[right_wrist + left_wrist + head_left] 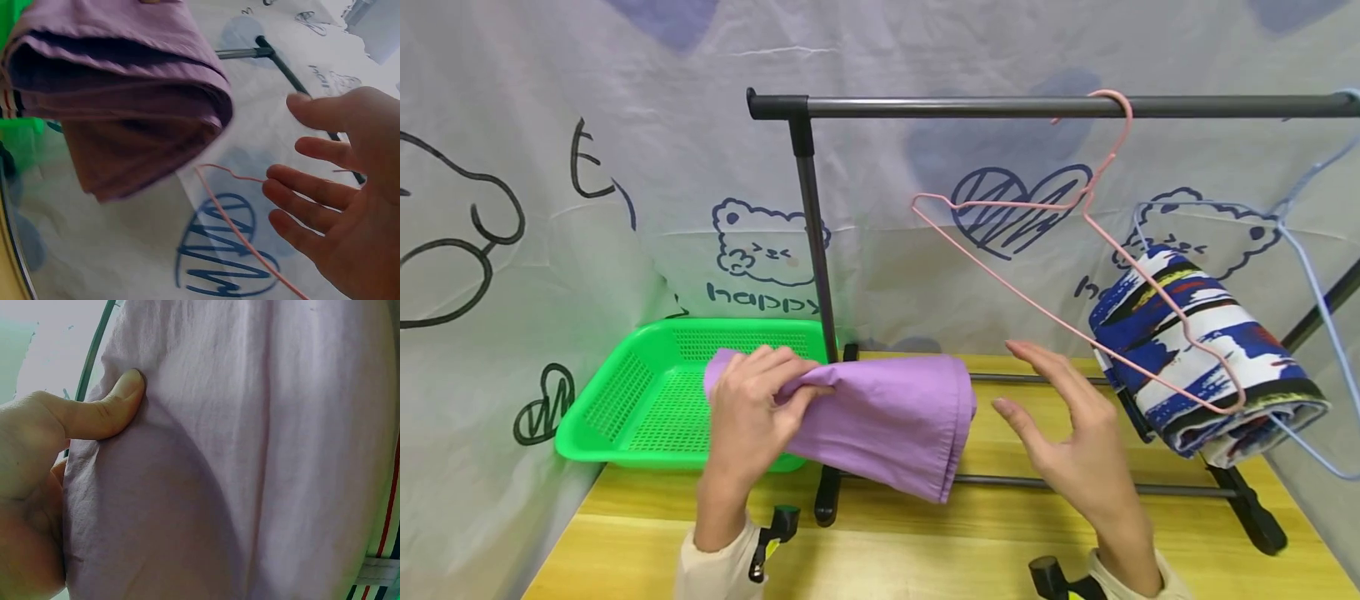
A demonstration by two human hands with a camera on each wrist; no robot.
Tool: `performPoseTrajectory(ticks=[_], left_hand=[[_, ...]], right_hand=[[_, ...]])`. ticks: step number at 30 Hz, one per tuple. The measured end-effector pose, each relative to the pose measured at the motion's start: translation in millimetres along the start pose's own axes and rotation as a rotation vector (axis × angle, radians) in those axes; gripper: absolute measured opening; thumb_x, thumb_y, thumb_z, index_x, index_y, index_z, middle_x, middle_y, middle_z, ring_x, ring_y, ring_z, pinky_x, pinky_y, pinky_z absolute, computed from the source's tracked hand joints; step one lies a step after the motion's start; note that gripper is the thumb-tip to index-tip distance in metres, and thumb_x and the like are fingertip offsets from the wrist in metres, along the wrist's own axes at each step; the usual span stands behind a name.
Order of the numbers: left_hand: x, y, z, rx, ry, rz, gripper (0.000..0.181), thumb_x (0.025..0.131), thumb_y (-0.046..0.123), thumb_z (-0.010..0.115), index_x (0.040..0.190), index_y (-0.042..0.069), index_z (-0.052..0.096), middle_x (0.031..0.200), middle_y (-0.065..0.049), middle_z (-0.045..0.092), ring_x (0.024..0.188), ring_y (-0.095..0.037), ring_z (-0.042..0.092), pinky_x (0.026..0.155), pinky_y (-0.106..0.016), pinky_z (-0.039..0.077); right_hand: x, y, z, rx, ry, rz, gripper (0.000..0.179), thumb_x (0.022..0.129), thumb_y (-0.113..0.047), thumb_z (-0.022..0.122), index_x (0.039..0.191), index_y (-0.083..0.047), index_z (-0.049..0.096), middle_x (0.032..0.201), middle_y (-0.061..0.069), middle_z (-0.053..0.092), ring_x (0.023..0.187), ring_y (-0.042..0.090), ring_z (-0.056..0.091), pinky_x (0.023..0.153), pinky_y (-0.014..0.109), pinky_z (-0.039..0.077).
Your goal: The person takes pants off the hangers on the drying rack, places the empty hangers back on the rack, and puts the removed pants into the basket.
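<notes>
A folded purple garment (887,417) is held up in front of the rack by my left hand (748,412). The thumb (106,419) presses on the cloth from one side; most of that hand's other fingers are hidden in the left wrist view. In the right wrist view, the folded layers of the garment (150,94) and a striped trim show. My right hand (1075,433) is empty, apart from the cloth, with thumb and fingers spread toward the garment's right end. A pink hanger (1087,193) hangs on the rack's bar above that hand, with nothing on it.
A black clothes rack (940,107) stands on the wooden table (647,533). Behind my left hand sits a green perforated basket (580,454). On the right, a blue hanger (1282,218) carries a blue, white and black patterned garment (1206,350). Drawn-on white sheeting (880,275) forms the backdrop.
</notes>
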State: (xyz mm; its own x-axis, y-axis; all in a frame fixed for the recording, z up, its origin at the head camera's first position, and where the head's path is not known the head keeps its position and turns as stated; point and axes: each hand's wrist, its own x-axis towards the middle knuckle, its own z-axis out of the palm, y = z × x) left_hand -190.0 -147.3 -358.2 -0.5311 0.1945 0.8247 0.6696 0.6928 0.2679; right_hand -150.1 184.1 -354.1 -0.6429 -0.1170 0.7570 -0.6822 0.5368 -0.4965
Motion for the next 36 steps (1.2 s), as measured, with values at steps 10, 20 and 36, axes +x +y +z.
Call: performPoseTrajectory(ticks=[10, 20, 36], left_hand=[[0.0, 0.9, 1.3, 0.001, -0.048, 0.016, 0.023, 0.070, 0.005, 0.093, 0.089, 0.008, 0.081, 0.083, 0.002, 0.073, 0.069, -0.013, 0.056, 0.064, -0.030, 0.037], [0.9, 3.3, 5.8, -0.020, -0.072, 0.054, 0.022, 0.072, 0.006, 0.092, 0.090, 0.009, 0.081, 0.084, 0.003, 0.073, 0.069, -0.013, 0.055, 0.064, -0.030, 0.035], [1.0, 5.9, 9.0, -0.011, -0.094, 0.084, 0.023, 0.070, 0.000, 0.089, 0.090, 0.009, 0.081, 0.085, 0.003, 0.074, 0.073, -0.016, 0.057, 0.066, -0.032, 0.034]], right_hand=[[-2.8, -2, 37, 0.044, -0.226, -0.006, 0.079, 0.081, -0.023, 0.089, 0.151, -0.019, 0.052, 0.153, -0.001, 0.050, 0.139, 0.024, 0.050, 0.116, 0.040, 0.038], [-4.2, 2, 51, 0.054, -0.299, 0.011, 0.078, 0.079, -0.031, 0.091, 0.148, -0.020, 0.056, 0.148, -0.003, 0.053, 0.135, 0.020, 0.051, 0.111, 0.040, 0.042], [11.0, 0, 54, -0.161, -0.437, -0.090, 0.057, 0.081, -0.029, 0.089, 0.130, -0.014, 0.065, 0.116, 0.001, 0.071, 0.103, 0.020, 0.067, 0.091, 0.045, 0.053]])
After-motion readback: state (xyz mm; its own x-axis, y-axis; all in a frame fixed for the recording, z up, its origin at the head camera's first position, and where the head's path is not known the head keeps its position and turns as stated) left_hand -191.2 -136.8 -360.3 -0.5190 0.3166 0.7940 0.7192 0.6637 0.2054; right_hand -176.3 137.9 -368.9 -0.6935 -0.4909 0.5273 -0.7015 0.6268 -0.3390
